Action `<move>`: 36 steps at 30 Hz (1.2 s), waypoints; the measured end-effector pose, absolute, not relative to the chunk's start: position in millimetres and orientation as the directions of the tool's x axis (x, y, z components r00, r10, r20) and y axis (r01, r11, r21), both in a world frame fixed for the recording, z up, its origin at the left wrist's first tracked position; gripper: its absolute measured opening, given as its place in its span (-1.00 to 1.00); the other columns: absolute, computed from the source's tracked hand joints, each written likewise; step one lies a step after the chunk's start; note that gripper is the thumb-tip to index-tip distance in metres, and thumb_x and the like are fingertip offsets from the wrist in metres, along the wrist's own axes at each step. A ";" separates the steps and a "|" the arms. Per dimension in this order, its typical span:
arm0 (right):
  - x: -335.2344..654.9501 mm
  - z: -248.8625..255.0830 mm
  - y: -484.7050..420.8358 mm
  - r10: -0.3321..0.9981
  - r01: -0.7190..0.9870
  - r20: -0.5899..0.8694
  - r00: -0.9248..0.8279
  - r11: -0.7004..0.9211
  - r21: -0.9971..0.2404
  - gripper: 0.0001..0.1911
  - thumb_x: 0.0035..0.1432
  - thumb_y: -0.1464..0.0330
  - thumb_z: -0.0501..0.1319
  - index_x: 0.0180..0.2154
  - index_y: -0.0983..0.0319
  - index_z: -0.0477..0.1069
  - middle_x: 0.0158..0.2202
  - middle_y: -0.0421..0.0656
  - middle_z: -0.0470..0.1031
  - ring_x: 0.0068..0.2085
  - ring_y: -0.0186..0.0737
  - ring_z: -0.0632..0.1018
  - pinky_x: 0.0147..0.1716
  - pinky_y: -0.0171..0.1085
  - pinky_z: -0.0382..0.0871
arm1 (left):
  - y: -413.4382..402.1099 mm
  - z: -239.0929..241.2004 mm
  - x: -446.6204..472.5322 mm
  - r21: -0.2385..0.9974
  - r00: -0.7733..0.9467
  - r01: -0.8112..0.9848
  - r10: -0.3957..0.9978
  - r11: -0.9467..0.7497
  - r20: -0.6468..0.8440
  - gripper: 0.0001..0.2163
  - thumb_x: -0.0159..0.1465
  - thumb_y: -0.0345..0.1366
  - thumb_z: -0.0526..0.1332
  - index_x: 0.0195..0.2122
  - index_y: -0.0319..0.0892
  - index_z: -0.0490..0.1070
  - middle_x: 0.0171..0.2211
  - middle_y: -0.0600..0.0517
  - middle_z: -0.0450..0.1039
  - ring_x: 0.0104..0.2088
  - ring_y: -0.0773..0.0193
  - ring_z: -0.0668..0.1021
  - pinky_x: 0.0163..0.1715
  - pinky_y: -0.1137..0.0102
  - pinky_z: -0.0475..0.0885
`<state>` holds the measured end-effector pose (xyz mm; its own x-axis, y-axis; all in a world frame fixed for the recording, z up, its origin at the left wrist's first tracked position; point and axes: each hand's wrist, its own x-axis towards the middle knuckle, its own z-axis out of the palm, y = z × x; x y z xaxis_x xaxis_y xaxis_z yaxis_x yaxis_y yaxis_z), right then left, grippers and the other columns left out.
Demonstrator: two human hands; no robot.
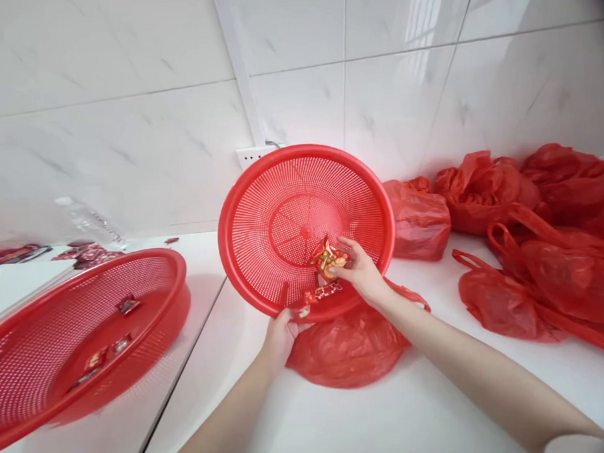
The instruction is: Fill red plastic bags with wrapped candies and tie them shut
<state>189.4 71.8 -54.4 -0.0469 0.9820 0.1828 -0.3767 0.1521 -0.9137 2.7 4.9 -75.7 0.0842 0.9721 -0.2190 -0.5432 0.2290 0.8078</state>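
Observation:
A round red plastic colander [305,213] is tipped up, its open side facing me. My left hand [281,337] is closed at its lower rim, fingertips over the edge beside a small red wrapped packet [310,297]. Inside the colander, my right hand [360,272] is closed around a shiny red-and-gold wrapped packet [328,259]. I cannot tell whether that is one packet or more. Near the hands, a red-and-white patterned packet [329,290] lies low in the colander. Just below the rim, a filled red plastic bag [350,351] sits on the white table [340,418].
At left, a second red colander [177,285] leans, with several small packets [121,344] inside. Behind it are a clear plastic bottle [89,219] and a pile of wrapped packets [95,253]. Several red plastic bags [485,185] stand at right. A power strip [251,155] is by the tiled wall.

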 end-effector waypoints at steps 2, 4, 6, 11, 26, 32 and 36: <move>194.3 -49.0 69.4 0.992 -0.548 0.006 -0.128 -0.066 -0.834 -0.38 -0.26 0.49 0.46 -0.08 0.18 0.41 -0.22 -0.20 0.56 -0.25 -0.30 0.58 -0.13 -0.27 0.47 | 5.9 -77.7 1.6 0.802 0.098 -0.535 0.962 0.266 -0.253 -0.72 0.05 -0.41 0.23 -0.17 -0.29 0.48 -0.19 -0.14 0.60 -0.08 -0.07 0.59 -0.05 0.07 0.49; 198.1 -42.8 65.8 0.980 -0.619 -0.085 -0.179 -0.180 -0.765 -0.56 -0.26 0.50 0.46 -0.24 0.24 0.46 -0.30 -0.20 0.58 -0.29 -0.34 0.58 -0.19 -0.35 0.48 | 5.8 -78.3 2.0 0.789 0.121 -0.531 0.949 0.308 -0.290 -0.71 0.05 -0.42 0.21 -0.17 -0.30 0.48 -0.19 -0.15 0.60 -0.09 -0.06 0.59 -0.06 0.08 0.49; 200.7 -36.7 62.5 0.975 -0.645 -0.103 -0.197 -0.208 -0.735 -0.67 -0.21 0.48 0.46 -0.32 0.24 0.47 -0.32 -0.20 0.59 -0.32 -0.35 0.59 -0.26 -0.38 0.50 | 5.8 -77.5 3.1 0.787 0.126 -0.529 0.947 0.317 -0.297 -0.71 0.05 -0.43 0.19 -0.17 -0.29 0.48 -0.19 -0.13 0.60 -0.10 -0.03 0.60 -0.06 0.10 0.50; 205.4 -27.8 61.0 0.955 -0.637 -0.126 -0.267 -0.273 -0.721 -0.75 0.01 0.25 0.38 -0.27 0.24 0.52 -0.25 -0.15 0.61 -0.30 -0.30 0.59 -0.29 -0.34 0.53 | 7.2 -75.4 4.5 0.783 0.105 -0.526 0.939 0.332 -0.327 -0.76 0.06 -0.44 0.15 -0.24 -0.30 0.49 -0.26 -0.12 0.62 -0.16 0.02 0.62 -0.07 0.15 0.52; 205.9 -11.1 36.4 0.935 -0.154 0.263 -0.239 0.230 -0.961 -0.76 0.03 0.20 0.36 -0.35 0.25 0.48 -0.43 -0.21 0.51 -0.43 -0.33 0.49 -0.40 -0.34 0.37 | 15.7 -80.9 -6.0 0.805 0.084 -0.529 0.961 0.267 -0.263 -0.68 0.09 -0.42 0.16 -0.10 -0.30 0.45 -0.15 -0.12 0.59 -0.13 0.03 0.61 -0.03 0.16 0.50; 207.8 -8.8 32.0 0.895 -0.080 0.394 -0.210 0.386 -0.919 -0.77 0.11 0.26 0.29 -0.21 0.16 0.32 -0.37 -0.25 0.43 -0.38 -0.33 0.46 -0.36 -0.33 0.34 | 16.2 -76.3 -7.5 0.814 0.049 -0.521 0.962 0.255 -0.270 -0.68 0.09 -0.43 0.16 -0.11 -0.28 0.45 -0.21 -0.10 0.60 -0.12 0.04 0.61 -0.04 0.14 0.50; 207.0 -10.1 31.8 0.899 -0.106 0.376 -0.225 0.361 -0.926 -0.75 0.13 0.24 0.27 -0.18 0.13 0.28 -0.39 -0.28 0.39 -0.45 -0.34 0.40 -0.42 -0.33 0.31 | 15.2 -76.4 -7.2 0.817 0.063 -0.514 0.961 0.262 -0.269 -0.69 0.10 -0.42 0.17 -0.10 -0.29 0.44 -0.16 -0.14 0.58 -0.14 0.04 0.61 -0.06 0.16 0.51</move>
<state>207.0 31.8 -10.1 -0.2246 0.8989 0.3763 -0.1061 0.3613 -0.9264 -7.2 15.2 -76.4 0.0633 0.9611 -0.2689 -0.5143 0.2623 0.8165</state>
